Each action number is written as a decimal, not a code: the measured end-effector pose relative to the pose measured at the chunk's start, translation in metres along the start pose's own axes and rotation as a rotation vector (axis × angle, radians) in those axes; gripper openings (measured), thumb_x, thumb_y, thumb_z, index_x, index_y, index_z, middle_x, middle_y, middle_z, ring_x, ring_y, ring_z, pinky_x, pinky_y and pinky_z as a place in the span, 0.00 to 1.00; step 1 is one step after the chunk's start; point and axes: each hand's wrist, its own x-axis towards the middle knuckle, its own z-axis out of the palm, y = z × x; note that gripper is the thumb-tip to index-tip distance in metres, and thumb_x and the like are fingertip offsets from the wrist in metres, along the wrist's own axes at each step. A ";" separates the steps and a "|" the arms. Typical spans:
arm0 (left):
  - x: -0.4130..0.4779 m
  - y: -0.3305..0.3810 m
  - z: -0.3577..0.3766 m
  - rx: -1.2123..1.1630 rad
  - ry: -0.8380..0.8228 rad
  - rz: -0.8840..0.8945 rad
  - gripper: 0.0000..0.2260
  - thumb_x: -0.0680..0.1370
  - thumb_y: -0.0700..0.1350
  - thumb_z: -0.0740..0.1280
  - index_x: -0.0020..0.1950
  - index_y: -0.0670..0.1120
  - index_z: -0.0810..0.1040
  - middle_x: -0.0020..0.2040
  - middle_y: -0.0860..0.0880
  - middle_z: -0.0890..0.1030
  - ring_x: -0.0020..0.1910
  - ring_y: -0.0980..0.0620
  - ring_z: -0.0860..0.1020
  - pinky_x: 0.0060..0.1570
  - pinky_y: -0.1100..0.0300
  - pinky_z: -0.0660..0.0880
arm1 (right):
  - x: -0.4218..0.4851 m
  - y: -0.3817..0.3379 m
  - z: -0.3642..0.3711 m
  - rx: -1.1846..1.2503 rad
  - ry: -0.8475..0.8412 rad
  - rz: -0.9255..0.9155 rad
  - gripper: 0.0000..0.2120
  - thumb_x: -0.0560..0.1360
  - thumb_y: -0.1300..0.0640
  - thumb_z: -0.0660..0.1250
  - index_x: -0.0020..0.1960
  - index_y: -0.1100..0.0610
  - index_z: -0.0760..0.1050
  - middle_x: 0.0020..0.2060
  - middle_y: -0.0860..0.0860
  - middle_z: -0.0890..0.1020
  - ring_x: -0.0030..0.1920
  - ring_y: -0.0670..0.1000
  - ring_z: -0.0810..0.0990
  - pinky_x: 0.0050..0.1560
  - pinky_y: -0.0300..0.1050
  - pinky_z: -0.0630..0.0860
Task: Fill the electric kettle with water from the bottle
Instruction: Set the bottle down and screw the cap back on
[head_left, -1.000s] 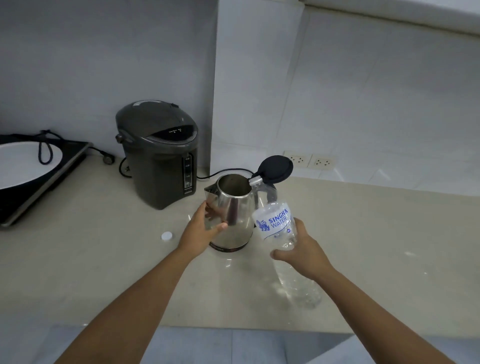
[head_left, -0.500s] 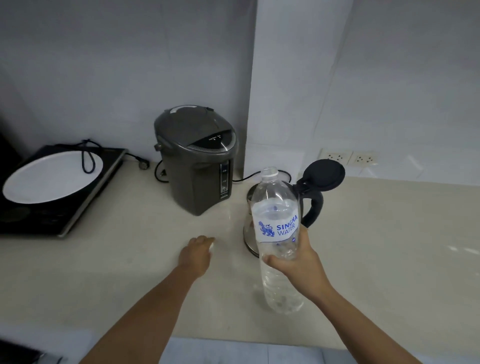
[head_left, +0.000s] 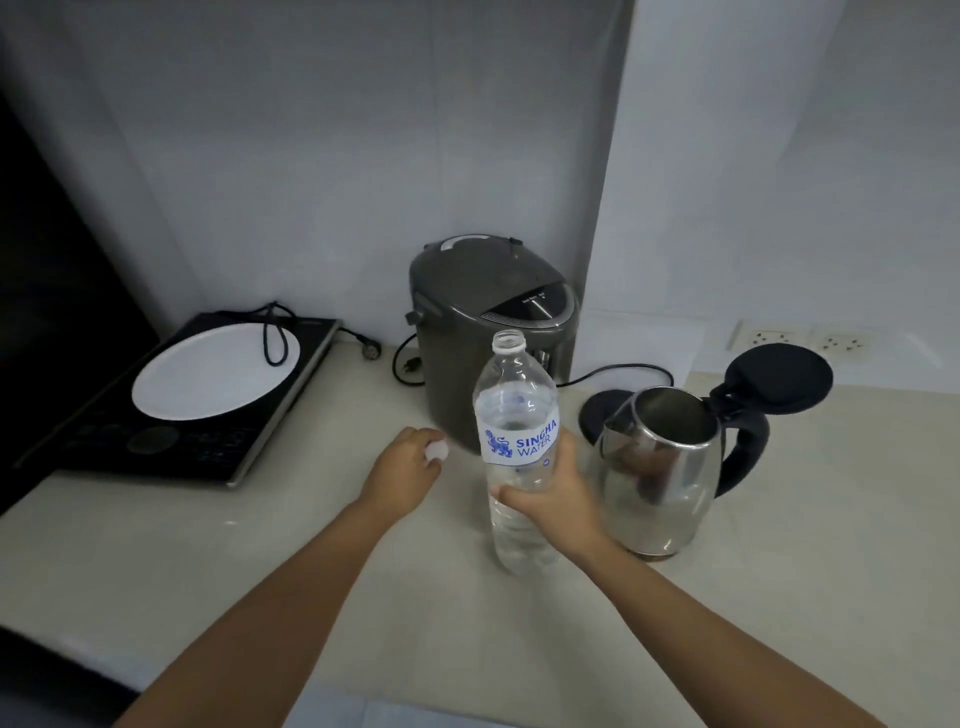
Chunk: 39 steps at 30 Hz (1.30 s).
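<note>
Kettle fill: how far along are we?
Done: the kettle has its lid open and the bottle is uncapped. In hand: the right hand grips the bottle upright beside the kettle, not pouring; the left hand pinches the white cap at the counter. The kettle's water level can't be read. Left, likely: recap the bottle, shut the lid.

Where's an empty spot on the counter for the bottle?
Bare counter lies right of the kettle, and in front of the induction cooker, left of the left hand pinching the cap. It is crowded between the water boiler, bottle and kettle.
</note>
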 end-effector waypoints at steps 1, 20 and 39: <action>0.001 -0.001 -0.010 -0.011 0.023 -0.007 0.18 0.77 0.36 0.68 0.68 0.42 0.77 0.61 0.42 0.78 0.56 0.42 0.79 0.58 0.59 0.72 | 0.007 0.000 0.009 0.016 0.003 -0.005 0.38 0.63 0.56 0.81 0.65 0.44 0.63 0.51 0.35 0.78 0.51 0.34 0.77 0.50 0.31 0.73; 0.018 0.052 -0.101 -0.297 0.303 0.046 0.15 0.78 0.40 0.70 0.64 0.49 0.80 0.51 0.50 0.82 0.41 0.68 0.78 0.54 0.59 0.78 | 0.061 0.007 0.077 0.093 -0.073 -0.071 0.48 0.55 0.47 0.83 0.65 0.44 0.56 0.61 0.42 0.74 0.62 0.43 0.75 0.58 0.35 0.73; 0.030 0.116 -0.144 -0.164 0.015 0.238 0.16 0.76 0.41 0.74 0.63 0.48 0.83 0.44 0.55 0.79 0.41 0.61 0.77 0.42 0.77 0.72 | 0.058 -0.042 0.046 0.108 -0.042 -0.164 0.43 0.59 0.43 0.80 0.67 0.40 0.62 0.59 0.37 0.77 0.59 0.41 0.77 0.59 0.46 0.77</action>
